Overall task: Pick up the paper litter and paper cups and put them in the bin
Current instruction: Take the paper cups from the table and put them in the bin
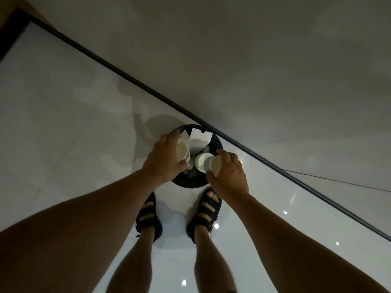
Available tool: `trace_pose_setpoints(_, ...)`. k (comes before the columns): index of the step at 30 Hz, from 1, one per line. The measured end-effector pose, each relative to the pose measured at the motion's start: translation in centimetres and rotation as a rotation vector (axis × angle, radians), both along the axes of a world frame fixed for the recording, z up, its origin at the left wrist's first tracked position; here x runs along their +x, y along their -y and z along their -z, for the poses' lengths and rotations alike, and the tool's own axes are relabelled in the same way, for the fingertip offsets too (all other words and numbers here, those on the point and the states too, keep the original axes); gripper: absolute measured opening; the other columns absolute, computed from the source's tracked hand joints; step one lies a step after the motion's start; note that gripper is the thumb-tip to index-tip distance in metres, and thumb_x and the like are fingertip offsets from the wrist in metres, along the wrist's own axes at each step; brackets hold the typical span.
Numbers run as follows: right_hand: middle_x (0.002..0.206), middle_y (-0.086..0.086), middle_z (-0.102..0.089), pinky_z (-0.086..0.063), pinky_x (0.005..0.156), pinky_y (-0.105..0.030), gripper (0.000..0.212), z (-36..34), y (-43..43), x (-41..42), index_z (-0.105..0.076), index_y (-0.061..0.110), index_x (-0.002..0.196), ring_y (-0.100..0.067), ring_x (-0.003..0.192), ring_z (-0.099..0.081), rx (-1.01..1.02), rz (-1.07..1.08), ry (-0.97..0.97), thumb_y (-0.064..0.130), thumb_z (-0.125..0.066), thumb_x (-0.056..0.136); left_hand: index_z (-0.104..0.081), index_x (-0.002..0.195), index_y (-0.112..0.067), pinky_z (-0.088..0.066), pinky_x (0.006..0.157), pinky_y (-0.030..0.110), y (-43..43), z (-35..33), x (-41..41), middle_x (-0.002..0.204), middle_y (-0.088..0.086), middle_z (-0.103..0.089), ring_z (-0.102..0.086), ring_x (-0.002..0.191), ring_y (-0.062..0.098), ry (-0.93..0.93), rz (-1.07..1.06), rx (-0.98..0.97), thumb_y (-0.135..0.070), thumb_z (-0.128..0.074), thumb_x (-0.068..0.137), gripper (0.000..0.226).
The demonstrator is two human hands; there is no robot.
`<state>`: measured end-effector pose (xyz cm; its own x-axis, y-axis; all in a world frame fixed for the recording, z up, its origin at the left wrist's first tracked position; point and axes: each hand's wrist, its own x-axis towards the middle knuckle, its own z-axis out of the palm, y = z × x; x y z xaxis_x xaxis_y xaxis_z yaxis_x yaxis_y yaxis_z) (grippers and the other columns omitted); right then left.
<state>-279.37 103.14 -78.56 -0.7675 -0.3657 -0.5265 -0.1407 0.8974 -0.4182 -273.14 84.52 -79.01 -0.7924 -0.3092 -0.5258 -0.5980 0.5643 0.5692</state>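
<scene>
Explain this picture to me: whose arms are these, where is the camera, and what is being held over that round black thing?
There is no machine here. A person wears a camera on the head, pointing down, so you see their own arms, legs and black sandals on a glossy tiled floor next to a wall. The left hand grips paper cups turned on their side, and the right hand grips a second lot of cups. How many are in each lot is hard to tell. Both hands are above a round black bin, which has white paper in it. The cups have not been dropped in yet.
</scene>
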Motion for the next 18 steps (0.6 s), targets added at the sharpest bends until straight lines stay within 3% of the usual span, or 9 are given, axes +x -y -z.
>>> trace_pose_setpoints(8,0.129,-0.002,-0.047,-0.047,0.087,-0.032,0.068,8.4,1.2,0.7,-0.035,0.025,0.140,-0.023,0.115,-0.049,-0.007,0.063,-0.018,0.035,-0.071,0.083,-0.029,0.145,-0.015,-0.042,0.101,0.042,-0.4,8.5,0.5,0.144,0.011,-0.034,-0.035,0.132,0.030,-0.038,0.081,-0.006,-0.019,-0.077,0.076,0.084)
trace_pose_setpoints(12,0.137,0.000,-0.045,-0.046,0.093,-0.035,0.083,10.5,1.1,1.4,-0.029,0.028,0.146,-0.024,0.124,-0.046,0.018,0.049,-0.045,0.039,-0.076,0.079,-0.030,0.146,-0.013,-0.039,0.104,0.040,-0.9,10.9,1.1,0.144,0.011,-0.038,-0.034,0.134,0.029,-0.057,0.174,-0.077,-0.026,-0.076,0.077,0.084)
trace_pose_setpoints(15,0.153,0.001,-0.030,-0.039,0.106,-0.041,0.100,11.4,0.8,1.6,-0.015,0.030,0.151,-0.025,0.140,-0.030,0.088,-0.029,-0.062,0.045,-0.079,0.075,-0.028,0.147,-0.014,-0.035,0.106,0.042,-1.1,11.9,1.6,0.147,0.009,-0.036,-0.029,0.138,0.028,-0.069,0.301,-0.183,-0.040,-0.075,0.074,0.091)
trace_pose_setpoints(18,0.164,0.004,-0.002,-0.020,0.116,-0.044,0.107,11.4,0.4,2.0,0.003,0.031,0.154,-0.021,0.150,0.001,0.149,-0.062,-0.030,0.053,-0.072,0.080,-0.010,0.152,-0.019,-0.029,0.110,0.046,-1.2,11.4,2.0,0.156,0.010,-0.019,-0.014,0.144,0.031,-0.028,0.347,-0.270,-0.054,-0.069,0.072,0.105)
